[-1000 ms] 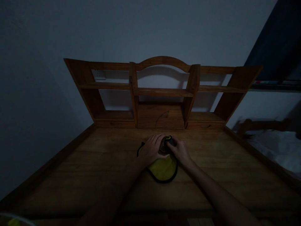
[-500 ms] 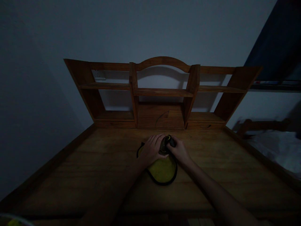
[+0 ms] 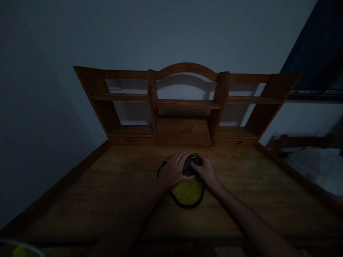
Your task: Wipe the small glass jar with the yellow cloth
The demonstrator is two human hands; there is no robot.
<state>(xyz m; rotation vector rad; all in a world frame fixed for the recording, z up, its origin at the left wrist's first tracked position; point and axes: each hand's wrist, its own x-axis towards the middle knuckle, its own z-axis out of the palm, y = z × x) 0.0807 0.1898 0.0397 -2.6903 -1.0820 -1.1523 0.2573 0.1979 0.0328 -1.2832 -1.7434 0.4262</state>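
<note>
A rounded yellow pad with black edging [image 3: 187, 194] lies flat on the wooden desk. Over it, my left hand [image 3: 174, 168] curls its fingers and thumb around a small dark round object [image 3: 188, 167], whose kind is too dim to make out. My right hand [image 3: 205, 170] pinches a dark piece with a yellow ring [image 3: 197, 159] against that object's right side. Whether the two are one thing cannot be seen. My left hand and wrist cover the pad's upper left part.
The wooden desk top [image 3: 112, 192] spreads around my hands, with raised side edges. A wooden shelf unit [image 3: 184, 104] with compartments and drawers stands at the back against the wall. A yellow item [image 3: 20, 251] shows at the lower left, a pale cloth [image 3: 318, 167] at the right.
My right hand has shifted slightly, and the dark piece with the yellow ring has turned a little in its fingers. My left hand keeps its hold. The view has moved slightly.
</note>
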